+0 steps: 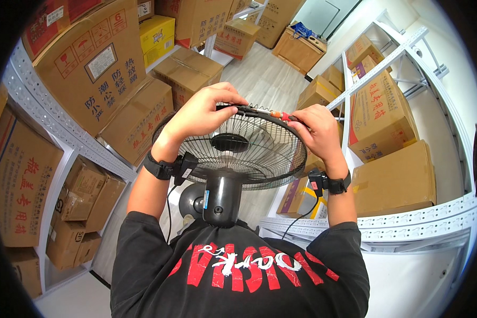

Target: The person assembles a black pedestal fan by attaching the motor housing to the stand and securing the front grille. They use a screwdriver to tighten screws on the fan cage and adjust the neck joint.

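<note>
A black pedestal fan [221, 199] stands in front of me, its motor housing toward me and its round wire grille [273, 159] tilted upward. My left hand [213, 108] is closed on the top of the grille's rim, thumb and fingers pinching it. My right hand [318, 127] is closed around the end of a screwdriver [276, 114] with a red and orange handle. The screwdriver lies along the rim, its shaft pointing left toward my left fingers. Its tip is too small to make out at the rim.
White metal shelving with cardboard boxes [93, 69] rises on the left. More shelving [408, 225] holds boxes [384, 114] on the right. A carton [188, 71] stands beyond the fan. Farther back, a wooden cabinet [299, 49] carries a blue item. Cables hang from both wrist straps.
</note>
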A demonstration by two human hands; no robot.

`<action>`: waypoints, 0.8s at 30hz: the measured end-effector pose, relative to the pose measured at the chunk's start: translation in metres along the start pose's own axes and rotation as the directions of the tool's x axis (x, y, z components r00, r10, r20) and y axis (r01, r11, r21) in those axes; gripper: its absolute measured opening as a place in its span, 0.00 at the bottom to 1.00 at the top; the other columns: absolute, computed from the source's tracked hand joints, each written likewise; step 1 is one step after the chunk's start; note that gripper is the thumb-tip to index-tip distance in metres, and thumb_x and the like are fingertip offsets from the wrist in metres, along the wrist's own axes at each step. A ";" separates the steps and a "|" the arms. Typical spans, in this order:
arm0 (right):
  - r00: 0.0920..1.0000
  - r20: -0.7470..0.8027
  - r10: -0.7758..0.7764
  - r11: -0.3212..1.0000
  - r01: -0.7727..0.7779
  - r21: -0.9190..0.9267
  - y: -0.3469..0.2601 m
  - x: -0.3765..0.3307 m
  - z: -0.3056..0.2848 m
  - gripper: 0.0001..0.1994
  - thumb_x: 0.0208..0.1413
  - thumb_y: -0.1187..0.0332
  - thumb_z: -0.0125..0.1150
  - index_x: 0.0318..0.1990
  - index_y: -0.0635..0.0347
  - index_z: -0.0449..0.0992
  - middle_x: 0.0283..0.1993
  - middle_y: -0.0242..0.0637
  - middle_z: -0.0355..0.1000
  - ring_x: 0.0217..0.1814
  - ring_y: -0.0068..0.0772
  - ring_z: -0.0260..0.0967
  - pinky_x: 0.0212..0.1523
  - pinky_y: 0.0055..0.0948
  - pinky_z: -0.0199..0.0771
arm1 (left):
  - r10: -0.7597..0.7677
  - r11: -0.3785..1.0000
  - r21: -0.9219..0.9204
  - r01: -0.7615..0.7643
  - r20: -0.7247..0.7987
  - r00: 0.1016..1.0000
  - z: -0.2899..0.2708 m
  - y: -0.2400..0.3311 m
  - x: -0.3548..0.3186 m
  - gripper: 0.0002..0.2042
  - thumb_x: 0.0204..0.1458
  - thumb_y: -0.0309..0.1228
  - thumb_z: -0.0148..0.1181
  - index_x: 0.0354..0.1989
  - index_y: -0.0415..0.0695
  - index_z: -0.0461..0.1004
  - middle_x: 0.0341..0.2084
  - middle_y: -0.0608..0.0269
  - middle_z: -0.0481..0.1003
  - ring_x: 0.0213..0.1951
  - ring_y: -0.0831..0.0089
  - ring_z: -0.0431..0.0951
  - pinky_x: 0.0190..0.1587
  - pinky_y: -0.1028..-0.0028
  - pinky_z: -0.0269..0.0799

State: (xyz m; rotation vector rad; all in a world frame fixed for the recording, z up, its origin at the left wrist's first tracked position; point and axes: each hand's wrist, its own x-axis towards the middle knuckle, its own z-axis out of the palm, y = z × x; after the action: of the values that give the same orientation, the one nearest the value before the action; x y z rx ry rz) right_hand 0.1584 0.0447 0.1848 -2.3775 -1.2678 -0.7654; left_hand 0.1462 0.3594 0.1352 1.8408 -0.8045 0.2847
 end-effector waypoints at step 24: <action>0.988 0.095 0.123 0.991 -0.127 0.037 -0.005 0.006 -0.006 0.09 0.53 0.67 0.73 0.34 0.63 0.81 0.32 0.41 0.78 0.37 0.44 0.74 0.39 0.38 0.74 | -0.015 0.999 0.028 0.016 -0.015 1.000 0.004 0.002 0.004 0.11 0.57 0.22 0.60 0.47 0.36 0.82 0.40 0.56 0.78 0.45 0.61 0.79 0.51 0.66 0.74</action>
State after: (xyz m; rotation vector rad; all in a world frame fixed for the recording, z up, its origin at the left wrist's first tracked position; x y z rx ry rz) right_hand 0.1549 0.0482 0.1928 -2.4561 -1.1449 -0.5917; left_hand 0.1469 0.3540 0.1374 1.8680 -0.7793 0.3010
